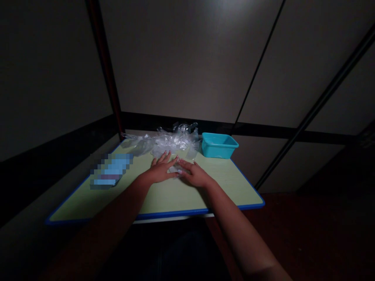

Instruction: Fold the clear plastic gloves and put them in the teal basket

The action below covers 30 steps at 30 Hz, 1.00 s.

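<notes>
My left hand [160,171] lies palm down over the middle of the table, its fingers spread and pointing away from me. Facing it, my right hand [197,173] has its fingers stretched toward the left, with the thumb apart from them. Between the two hands lies a small piece of clear plastic [175,169], partly covered by fingertips that touch it; it looks like a flat bag, though the dim light blurs its outline. Just beyond my fingers is a loose heap of crumpled clear plastic bags [178,139].
A turquoise plastic basket [220,150] stands at the table's back right. On the left lies a flat blue object [113,169], blurred out by pixels. The pale yellow table [231,183] has a blue edge, and panelled walls [181,62] rise behind and to the left.
</notes>
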Each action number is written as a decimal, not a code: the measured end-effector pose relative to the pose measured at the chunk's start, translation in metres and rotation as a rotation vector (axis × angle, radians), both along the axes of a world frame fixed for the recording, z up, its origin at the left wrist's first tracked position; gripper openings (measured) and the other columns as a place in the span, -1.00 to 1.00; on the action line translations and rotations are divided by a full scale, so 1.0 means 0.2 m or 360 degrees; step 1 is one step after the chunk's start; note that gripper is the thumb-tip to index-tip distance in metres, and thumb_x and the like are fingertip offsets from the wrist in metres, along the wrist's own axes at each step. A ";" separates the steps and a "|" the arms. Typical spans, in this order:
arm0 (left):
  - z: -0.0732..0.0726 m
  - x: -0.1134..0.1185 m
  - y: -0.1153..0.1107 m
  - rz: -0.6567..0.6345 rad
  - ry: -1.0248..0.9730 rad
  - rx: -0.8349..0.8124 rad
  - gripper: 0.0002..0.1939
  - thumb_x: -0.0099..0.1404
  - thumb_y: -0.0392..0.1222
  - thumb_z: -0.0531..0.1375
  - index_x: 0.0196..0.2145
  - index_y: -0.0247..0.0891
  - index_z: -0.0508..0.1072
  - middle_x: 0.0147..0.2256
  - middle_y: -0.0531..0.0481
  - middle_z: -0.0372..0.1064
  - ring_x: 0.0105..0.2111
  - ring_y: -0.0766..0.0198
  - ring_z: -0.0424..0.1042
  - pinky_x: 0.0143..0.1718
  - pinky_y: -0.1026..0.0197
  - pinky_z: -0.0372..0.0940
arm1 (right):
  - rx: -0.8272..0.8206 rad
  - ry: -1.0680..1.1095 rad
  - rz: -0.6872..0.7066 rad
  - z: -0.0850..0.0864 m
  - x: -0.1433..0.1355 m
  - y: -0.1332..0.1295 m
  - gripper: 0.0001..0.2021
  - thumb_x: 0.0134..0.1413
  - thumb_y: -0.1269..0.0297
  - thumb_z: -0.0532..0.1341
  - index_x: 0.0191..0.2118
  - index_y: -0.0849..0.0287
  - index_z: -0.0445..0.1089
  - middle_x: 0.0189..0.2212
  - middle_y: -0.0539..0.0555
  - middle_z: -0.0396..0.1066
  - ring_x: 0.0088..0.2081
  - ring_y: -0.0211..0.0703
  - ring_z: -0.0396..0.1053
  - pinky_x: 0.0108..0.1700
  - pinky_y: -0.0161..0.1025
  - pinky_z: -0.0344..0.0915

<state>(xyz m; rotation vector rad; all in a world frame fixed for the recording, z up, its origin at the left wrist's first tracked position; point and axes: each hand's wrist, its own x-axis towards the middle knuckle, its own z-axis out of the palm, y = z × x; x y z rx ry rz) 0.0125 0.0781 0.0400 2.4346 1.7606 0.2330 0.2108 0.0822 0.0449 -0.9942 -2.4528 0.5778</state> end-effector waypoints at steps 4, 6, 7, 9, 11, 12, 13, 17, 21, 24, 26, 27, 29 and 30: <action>-0.01 -0.02 0.02 -0.0084 -0.0027 -0.0002 -0.41 0.22 0.28 -0.07 0.17 0.16 0.12 0.31 0.08 -0.45 0.28 -0.03 -0.51 0.17 -0.19 -0.26 | -0.0248 0.0675 -0.0143 0.03 0.01 0.04 -0.53 0.19 0.29 -0.08 0.22 0.17 0.05 0.08 0.21 0.26 0.05 -0.11 0.28 0.10 -0.05 0.14; -0.02 -0.02 0.03 -0.0122 -0.0024 -0.0007 -0.46 0.23 0.27 -0.07 0.15 0.19 0.16 0.31 0.11 -0.41 0.28 -0.03 -0.49 0.18 -0.16 -0.26 | -0.0515 0.0856 -0.0178 0.03 0.01 0.05 -0.51 0.16 0.35 -0.08 0.23 0.15 -0.02 0.00 0.20 0.31 -0.10 -0.13 0.40 -0.01 -0.09 0.26; -0.03 -0.02 0.03 -0.0132 -0.0016 -0.0013 -0.45 0.22 0.27 -0.06 0.15 0.20 0.16 0.30 0.12 -0.41 0.28 -0.03 -0.50 0.18 -0.17 -0.26 | -0.0639 0.0899 -0.0202 0.02 0.00 0.06 -0.50 0.14 0.37 -0.07 0.22 0.13 -0.02 -0.04 0.18 0.34 -0.16 -0.13 0.43 -0.06 -0.10 0.29; -0.03 -0.01 0.03 -0.0135 0.0006 -0.0045 -0.41 0.18 0.28 -0.01 0.16 0.21 0.11 0.31 0.12 -0.44 0.27 -0.05 -0.52 0.17 -0.19 -0.29 | -0.0817 0.0958 -0.0267 0.00 -0.02 0.07 -0.51 0.09 0.42 -0.05 0.17 0.10 0.03 -0.12 0.15 0.37 -0.26 -0.14 0.46 -0.14 -0.10 0.32; -0.02 -0.01 0.02 -0.0121 0.0019 -0.0088 -0.38 0.15 0.30 0.02 0.16 0.22 0.09 0.31 0.11 -0.46 0.27 -0.06 -0.55 0.16 -0.23 -0.31 | -0.0915 0.1029 -0.0314 -0.03 -0.04 0.09 -0.55 0.03 0.47 -0.03 0.08 0.11 0.11 -0.20 0.11 0.39 -0.33 -0.16 0.46 -0.18 -0.10 0.33; -0.02 0.00 0.02 -0.0116 0.0021 -0.0104 -0.39 0.16 0.30 0.01 0.16 0.22 0.10 0.31 0.12 -0.47 0.27 -0.06 -0.56 0.16 -0.25 -0.33 | -0.0946 0.1067 -0.0325 -0.05 -0.04 0.10 -0.58 -0.01 0.50 -0.02 0.02 0.12 0.14 -0.24 0.10 0.40 -0.37 -0.18 0.45 -0.18 -0.10 0.33; -0.02 0.00 0.02 -0.0114 0.0022 -0.0115 -0.41 0.18 0.30 -0.02 0.15 0.23 0.12 0.31 0.13 -0.47 0.27 -0.06 -0.57 0.15 -0.26 -0.34 | -0.0968 0.1105 -0.0329 -0.06 -0.05 0.12 -0.61 -0.04 0.53 -0.02 -0.04 0.13 0.17 -0.27 0.08 0.40 -0.40 -0.20 0.44 -0.19 -0.11 0.33; -0.03 0.00 0.02 -0.0114 0.0033 -0.0127 -0.50 0.24 0.26 -0.09 0.12 0.27 0.16 0.30 0.15 -0.45 0.27 -0.01 -0.58 0.15 -0.28 -0.37 | -0.0990 0.1160 -0.0354 -0.11 -0.05 0.16 -0.72 -0.10 0.55 -0.01 -0.22 0.15 0.21 -0.39 0.03 0.39 -0.49 -0.24 0.38 -0.25 -0.14 0.33; -0.04 0.00 0.04 -0.0103 0.0049 -0.0117 -0.46 0.20 0.30 -0.05 0.13 0.27 0.14 0.30 0.12 -0.45 0.27 -0.02 -0.58 0.15 -0.28 -0.38 | -0.0915 0.1128 -0.0385 -0.13 -0.05 0.18 -0.81 -0.08 0.51 0.01 -0.30 0.17 0.22 -0.51 -0.01 0.35 -0.57 -0.29 0.31 -0.36 -0.22 0.31; -0.05 -0.01 0.05 -0.0105 0.0058 -0.0126 -0.43 0.17 0.33 -0.04 0.13 0.27 0.12 0.30 0.11 -0.46 0.27 -0.05 -0.56 0.14 -0.29 -0.38 | -0.0873 0.1101 -0.0408 -0.15 -0.05 0.19 -0.83 -0.06 0.49 0.00 -0.32 0.17 0.24 -0.56 -0.04 0.31 -0.59 -0.31 0.29 -0.42 -0.29 0.28; -0.05 -0.01 0.05 -0.0114 0.0056 -0.0127 -0.39 0.14 0.35 -0.02 0.14 0.27 0.11 0.31 0.09 -0.45 0.27 -0.06 -0.56 0.14 -0.30 -0.37 | -0.0866 0.1070 -0.0420 -0.16 -0.05 0.20 -0.82 -0.06 0.49 -0.02 -0.32 0.18 0.24 -0.58 -0.04 0.31 -0.60 -0.31 0.28 -0.44 -0.30 0.27; -0.05 -0.01 0.05 -0.0119 0.0054 -0.0127 -0.38 0.12 0.37 -0.01 0.14 0.28 0.11 0.31 0.08 -0.45 0.27 -0.07 -0.56 0.13 -0.30 -0.37 | -0.0854 0.1055 -0.0426 -0.17 -0.04 0.21 -0.81 -0.07 0.49 -0.02 -0.33 0.18 0.25 -0.59 -0.04 0.31 -0.61 -0.30 0.28 -0.44 -0.30 0.27; -0.05 -0.01 0.05 -0.0128 0.0053 -0.0122 -0.36 0.11 0.38 -0.01 0.14 0.28 0.11 0.31 0.07 -0.45 0.27 -0.07 -0.56 0.13 -0.30 -0.37 | -0.0809 0.1023 -0.0433 -0.18 -0.04 0.22 -0.80 -0.09 0.48 -0.02 -0.33 0.19 0.26 -0.60 -0.05 0.30 -0.62 -0.30 0.26 -0.45 -0.29 0.27; -0.05 -0.01 0.05 -0.0129 0.0053 -0.0122 -0.35 0.11 0.39 -0.01 0.14 0.28 0.11 0.30 0.07 -0.45 0.27 -0.07 -0.56 0.13 -0.31 -0.36 | -0.0777 0.1006 -0.0430 -0.19 -0.04 0.22 -0.80 -0.10 0.48 -0.02 -0.33 0.19 0.27 -0.60 -0.05 0.30 -0.63 -0.31 0.25 -0.46 -0.30 0.26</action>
